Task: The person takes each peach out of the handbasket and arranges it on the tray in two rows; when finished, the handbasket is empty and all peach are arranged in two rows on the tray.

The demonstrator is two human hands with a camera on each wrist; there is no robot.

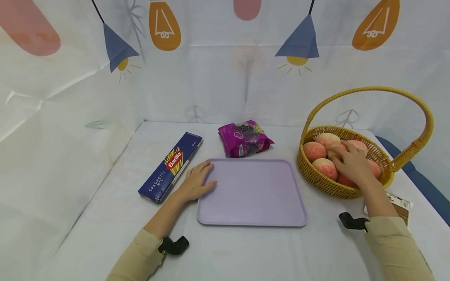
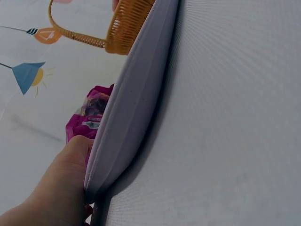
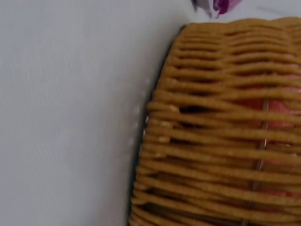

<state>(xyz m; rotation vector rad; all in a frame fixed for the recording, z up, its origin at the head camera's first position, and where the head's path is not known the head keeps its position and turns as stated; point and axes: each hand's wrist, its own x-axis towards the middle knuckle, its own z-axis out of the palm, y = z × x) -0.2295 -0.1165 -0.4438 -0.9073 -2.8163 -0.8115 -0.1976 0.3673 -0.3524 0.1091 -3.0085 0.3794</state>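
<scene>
My left hand (image 1: pixel 197 183) rests at the left rim of a lavender tray (image 1: pixel 253 195), its thumb and fingers stretched over the edge. In the left wrist view the thumb (image 2: pixel 77 148) lies at the rim of the tray (image 2: pixel 136 108). My right hand (image 1: pixel 351 162) reaches into a wicker basket (image 1: pixel 316 181) of several peaches (image 1: pixel 324 168). Its fingers lie bent among the fruit, the tips partly hidden; I cannot tell whether they grip a peach. Only the woven side of the basket (image 3: pixel 211 141) fills the right wrist view, where that hand is out of sight.
A blue spaghetti box (image 1: pixel 170 168) lies slanted left of the tray. Behind the tray is a purple fruit-printed bag (image 1: pixel 242 140). The basket's tall handle (image 1: pixel 369 89) arches above it. A flat brown and white packet (image 1: pixel 400 208) lies partly under the right forearm.
</scene>
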